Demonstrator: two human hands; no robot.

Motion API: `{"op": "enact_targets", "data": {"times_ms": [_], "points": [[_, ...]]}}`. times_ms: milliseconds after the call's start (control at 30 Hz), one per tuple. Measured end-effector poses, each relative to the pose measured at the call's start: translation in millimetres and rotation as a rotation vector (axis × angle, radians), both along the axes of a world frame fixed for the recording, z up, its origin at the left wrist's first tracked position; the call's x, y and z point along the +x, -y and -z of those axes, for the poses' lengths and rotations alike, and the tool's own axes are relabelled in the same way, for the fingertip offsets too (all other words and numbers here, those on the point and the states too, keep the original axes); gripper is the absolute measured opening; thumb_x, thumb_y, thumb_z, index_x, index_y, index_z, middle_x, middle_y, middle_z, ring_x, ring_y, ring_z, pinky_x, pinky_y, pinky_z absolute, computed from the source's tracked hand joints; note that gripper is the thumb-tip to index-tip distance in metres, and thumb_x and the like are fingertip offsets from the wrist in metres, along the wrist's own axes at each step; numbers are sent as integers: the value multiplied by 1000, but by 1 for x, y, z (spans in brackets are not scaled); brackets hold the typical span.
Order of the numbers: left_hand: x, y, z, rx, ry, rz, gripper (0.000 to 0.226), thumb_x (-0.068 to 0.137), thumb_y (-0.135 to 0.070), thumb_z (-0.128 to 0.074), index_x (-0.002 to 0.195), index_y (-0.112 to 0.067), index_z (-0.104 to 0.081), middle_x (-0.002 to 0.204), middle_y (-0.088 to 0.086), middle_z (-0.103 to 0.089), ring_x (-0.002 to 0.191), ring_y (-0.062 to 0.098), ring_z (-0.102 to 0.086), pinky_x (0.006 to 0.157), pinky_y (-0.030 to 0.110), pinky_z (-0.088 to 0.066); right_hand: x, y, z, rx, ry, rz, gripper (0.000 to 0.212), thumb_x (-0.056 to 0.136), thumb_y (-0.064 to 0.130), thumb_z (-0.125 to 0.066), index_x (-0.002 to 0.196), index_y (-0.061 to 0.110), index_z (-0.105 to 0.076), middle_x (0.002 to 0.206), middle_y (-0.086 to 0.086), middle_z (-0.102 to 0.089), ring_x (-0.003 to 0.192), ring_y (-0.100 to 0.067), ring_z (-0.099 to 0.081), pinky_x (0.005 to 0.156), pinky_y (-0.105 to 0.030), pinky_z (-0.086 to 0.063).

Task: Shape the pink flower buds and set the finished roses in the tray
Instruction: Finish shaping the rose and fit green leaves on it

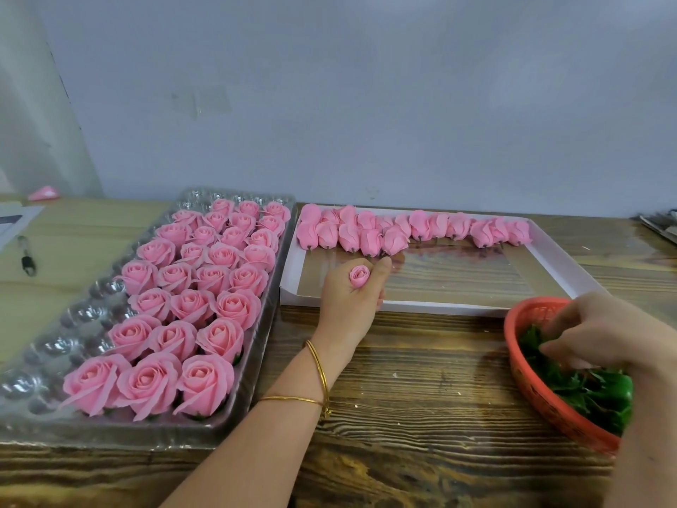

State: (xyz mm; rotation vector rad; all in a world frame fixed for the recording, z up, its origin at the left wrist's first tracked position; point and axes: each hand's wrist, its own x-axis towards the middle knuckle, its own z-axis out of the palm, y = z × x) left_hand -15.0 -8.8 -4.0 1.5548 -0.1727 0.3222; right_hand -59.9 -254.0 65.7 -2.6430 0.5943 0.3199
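Pink bud point(359, 276), tightly furled, pinched upright in left hand point(353, 295) at frame centre. Right hand point(600, 331) dips curled fingers into green leaves point(586, 390) in red mesh basket point(538, 394), lower right; grip unclear. Clear dimpled tray point(47, 346), lower left, holds open roses point(190, 306); leftmost cells free. Grained wooden table point(421, 379) between.
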Motion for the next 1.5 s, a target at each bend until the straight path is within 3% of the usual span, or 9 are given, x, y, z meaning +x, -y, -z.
{"op": "enact_targets", "data": {"times_ms": [300, 533, 700, 800, 867, 1067, 1267, 1433, 1500], "points": [[-1, 0, 0, -4, -2, 3, 38, 95, -25, -60, 57, -17, -54, 49, -10, -52, 51, 1, -51, 52, 14, -44, -3, 2, -2, 42, 26, 36, 16, 81, 13, -78, 66, 9, -74, 51, -9, -67, 38, -16, -54, 57, -27, -46], [-1, 0, 0, 2, 2, 3, 37, 95, -26, -59, 58, -18, -55, 50, -10, -53, 52, 1, -52, 54, 14, -45, -1, 7, 2, 70, 138, 102, 16, 77, 19, -80, 65, 12, -72, 66, -11, -70, 47, -26, -68, 62, -40, -60], [0, 0, 0, 0, -9, 10, 37, 95, -26, -59, 58, -20, -56, 50, -11, -54, 53, 0, -53, 54, 13, -45, 0, 7, 3, 190, 209, 149, 17, 79, 13, -79, 71, 5, -66, 82, -12, -66, 48, -28, -69, 59, -41, -60], [0, 0, 0, -4, -10, 6, 38, 94, -26, -60, 57, -21, -55, 50, -11, -53, 53, 0, -52, 54, 14, -45, 0, 10, 5, 234, 221, 174, 15, 79, 3, -76, 72, 1, -63, 67, -13, -70, 55, -32, -71, 73, -53, -60], [-1, 0, 0, -4, -8, 4, 38, 94, -26, -60, 57, -21, -55, 49, -11, -53, 53, 1, -52, 53, 13, -45, 0, 12, 6, 246, 239, 183, 17, 76, 2, -79, 71, 1, -63, 55, -10, -69, 55, -32, -71, 73, -53, -60], [0, 0, -1, -7, -22, 1, 37, 94, -26, -59, 58, -20, -55, 49, -11, -53, 52, 0, -52, 53, 13, -45, -2, 12, 6, 229, 412, 158, 32, 59, 16, -93, 76, 13, -65, 57, -6, -70, 53, -27, -70, 70, -53, -60], [-1, 0, -1, -17, -16, -4, 35, 95, -25, -59, 61, -16, -55, 50, -10, -53, 52, 0, -52, 53, 13, -45, -5, -12, -4, 221, 742, 9, 18, 73, 33, -83, 84, 29, -69, 67, 4, -71, 62, -17, -71, 74, -43, -58], [-1, -1, -1, -15, -24, -7, 35, 95, -26, -58, 64, -11, -56, 52, -6, -52, 52, 0, -52, 52, 12, -44, -8, -48, -15, 602, 894, -127, 14, 81, 19, -78, 89, 29, -72, 88, -4, -72, 73, -13, -67, 66, -15, -53], [0, 0, -2, -17, -32, -12, 34, 95, -27, -58, 65, -10, -57, 54, -3, -52, 52, 1, -51, 52, 13, -45, -5, -62, -13, 731, 878, -190, 16, 83, 15, -75, 93, 28, -73, 94, -9, -73, 79, -15, -68, 76, -17, -54]]}}
